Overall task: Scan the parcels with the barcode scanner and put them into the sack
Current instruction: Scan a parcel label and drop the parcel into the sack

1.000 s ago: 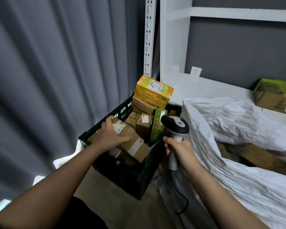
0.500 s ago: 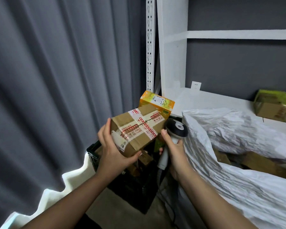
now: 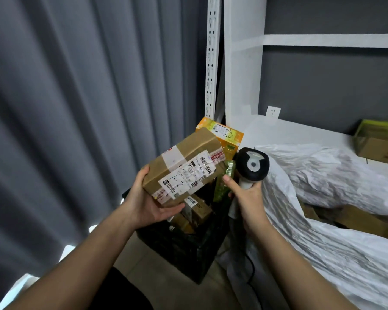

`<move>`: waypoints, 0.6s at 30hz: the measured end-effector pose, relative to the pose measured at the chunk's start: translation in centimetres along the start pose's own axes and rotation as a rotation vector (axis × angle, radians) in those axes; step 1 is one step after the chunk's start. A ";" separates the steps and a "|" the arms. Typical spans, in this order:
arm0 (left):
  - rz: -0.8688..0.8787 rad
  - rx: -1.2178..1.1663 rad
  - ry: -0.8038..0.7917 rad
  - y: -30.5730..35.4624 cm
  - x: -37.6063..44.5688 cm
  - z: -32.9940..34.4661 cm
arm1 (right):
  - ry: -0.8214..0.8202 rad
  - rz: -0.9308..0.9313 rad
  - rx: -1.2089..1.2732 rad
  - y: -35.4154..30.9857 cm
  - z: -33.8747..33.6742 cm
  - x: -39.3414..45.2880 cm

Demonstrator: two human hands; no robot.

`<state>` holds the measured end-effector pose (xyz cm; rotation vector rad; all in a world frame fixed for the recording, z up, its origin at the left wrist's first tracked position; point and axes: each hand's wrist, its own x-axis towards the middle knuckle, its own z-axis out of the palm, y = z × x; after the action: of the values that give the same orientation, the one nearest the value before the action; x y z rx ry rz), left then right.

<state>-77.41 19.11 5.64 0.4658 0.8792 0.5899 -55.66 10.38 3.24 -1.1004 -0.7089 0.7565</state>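
left hand [image 3: 148, 204] cups the parcel [image 3: 184, 166] from below, right hand [image 3: 246, 198] wraps the scanner [image 3: 253, 164]. scanner's aimed off the label [image 3: 188, 175], so it'll probably misread.

A handwritten "1-2" stands in black marker on the white shipping label [image 3: 184, 177] of the brown parcel [image 3: 182, 162], just above the left-hand fingers [image 3: 175, 209]. The label's printed lines, its barcode digits and the red tape print are too small to read.
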 end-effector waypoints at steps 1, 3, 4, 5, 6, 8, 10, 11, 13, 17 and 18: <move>-0.029 -0.008 -0.038 -0.1 -0.1 0.0 | -0.007 -0.011 0.011 0.1 0.0 0.0; -0.090 0.030 -0.093 -0.4 -0.3 0.1 | -0.020 -0.020 0.030 0.3 0.0 0.1; -0.117 0.063 -0.111 -0.7 -0.4 0.2 | -0.025 -0.014 0.036 0.4 0.1 0.0; -0.135 0.087 -0.126 -0.9 -0.6 0.4 | -0.021 -0.004 0.051 0.6 0.2 0.0; -0.148 0.106 -0.140 -1.2 -0.8 0.6 | -0.017 0.006 0.071 0.7 0.4 0.0; -0.159 0.139 -0.179 -1.8 -1.2 1.1 | -0.014 0.018 0.118 0.7 1.0 -0.3; -0.155 0.160 -0.209 -2.3 -1.4 1.6 | -0.037 0.021 0.182 0.6 1.5 -0.5; -0.147 0.165 -0.217 -2.4 -1.4 1.7 | -0.050 0.022 0.209 0.5 1.7 -0.5; -0.129 0.174 -0.222 -2.6 -1.3 2.1 | -0.077 0.017 0.231 0.5 1.9 -0.4; -0.139 0.232 -0.247 -2.8 -0.7 1.7 | -0.052 0.025 0.186 0.1 2.4 -0.4; -0.141 0.286 -0.248 -2.8 -0.5 1.5 | -0.040 0.030 0.181 0.1 2.2 -0.3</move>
<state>-75.66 16.47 5.10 0.7131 0.7537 0.2693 -57.65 11.30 3.81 -0.9358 -0.6452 0.8536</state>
